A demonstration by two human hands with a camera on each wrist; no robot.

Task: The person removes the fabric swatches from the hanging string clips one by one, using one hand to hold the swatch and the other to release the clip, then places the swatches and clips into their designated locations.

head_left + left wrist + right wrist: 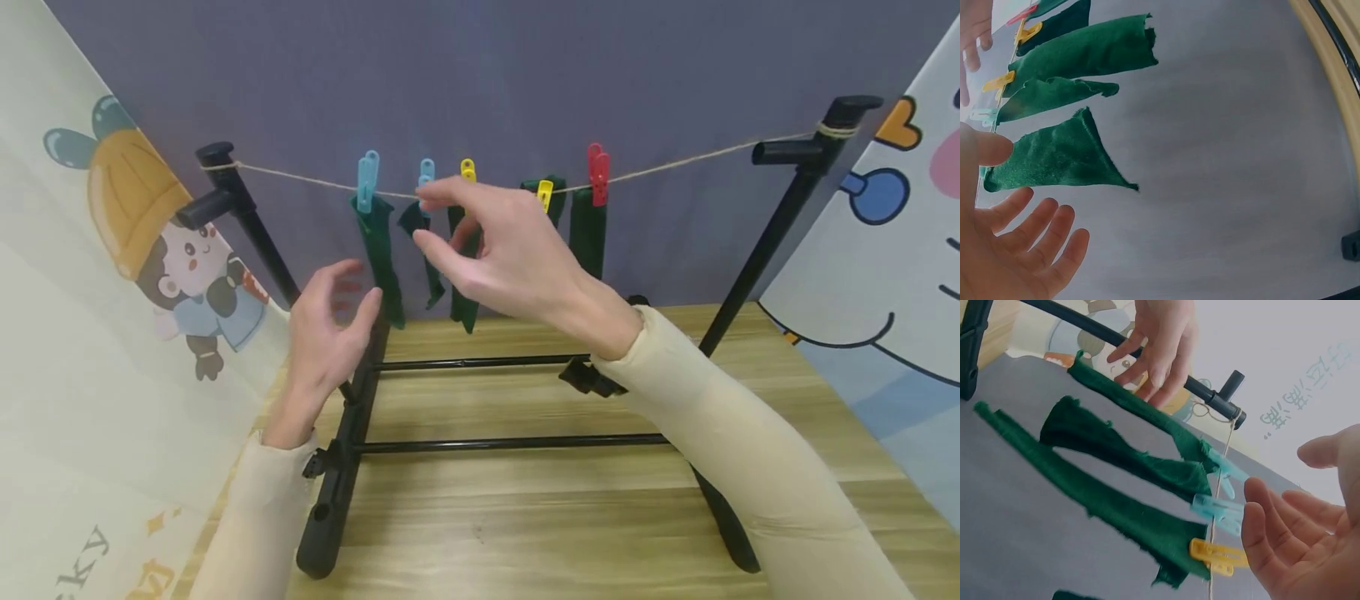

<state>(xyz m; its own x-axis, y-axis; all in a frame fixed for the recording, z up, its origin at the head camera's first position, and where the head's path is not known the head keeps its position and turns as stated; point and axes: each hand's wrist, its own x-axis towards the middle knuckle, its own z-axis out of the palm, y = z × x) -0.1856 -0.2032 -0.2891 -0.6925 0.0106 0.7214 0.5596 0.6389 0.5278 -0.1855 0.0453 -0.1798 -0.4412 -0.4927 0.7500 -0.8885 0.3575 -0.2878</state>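
Several dark green cloth pieces hang from a string (678, 164) by clothespins. At the left end, a blue clothespin (367, 183) grips the first cloth piece (381, 254). My left hand (326, 337) is beside that piece, fingers spread and holding nothing. A second blue clothespin (1217, 512) holds a narrow, twisted piece (1119, 453). My right hand (517, 250) hovers before the middle of the string, thumb and fingers apart, holding nothing. It partly hides a yellow clothespin (467, 171) and its cloth. Further right are another yellow clothespin (545, 195) and a red clothespin (598, 175).
A black frame stands on the wood-grain table (480, 517), its left post (262, 237) and right post (780, 233) carrying the string ends. Two thin crossbars join its feet low down. A grey panel (480, 83) is behind, with cartoon-printed panels at both sides.
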